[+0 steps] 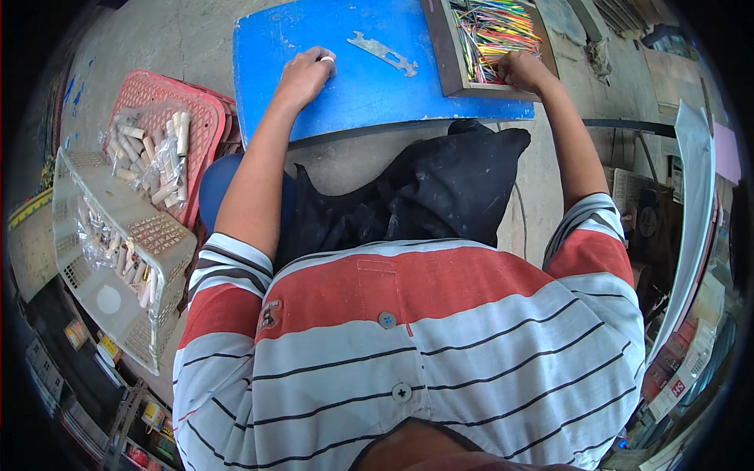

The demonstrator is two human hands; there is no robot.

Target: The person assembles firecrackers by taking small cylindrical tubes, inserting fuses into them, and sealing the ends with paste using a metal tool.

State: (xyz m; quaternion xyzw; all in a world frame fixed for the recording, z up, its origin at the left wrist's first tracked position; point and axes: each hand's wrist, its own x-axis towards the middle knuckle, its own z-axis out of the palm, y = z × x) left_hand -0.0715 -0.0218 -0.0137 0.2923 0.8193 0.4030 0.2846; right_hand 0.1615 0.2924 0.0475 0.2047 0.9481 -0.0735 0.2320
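My left hand [309, 76] rests closed on the blue tabletop [314, 118], left of a flat metal wrench [383, 53] with cut-out openings. Something small and white shows at its fingers, too small to name. At the far right of the table stands a wooden box [449, 59] full of thin coloured sticks [495, 35], mostly yellow, green, red and orange. My right hand [524, 71] reaches over the near right corner of that box. Its fingers are bent together against the sticks, and the fingertips are hidden.
On my left, a red plastic crate or stool [208, 118] bears a clear bag of pale cylinders [149, 153]. A whitish plastic basket [169, 243] beside it holds more of them. Black cloth [408, 188] covers my lap. Sheets and boxes [683, 228] stand on the right.
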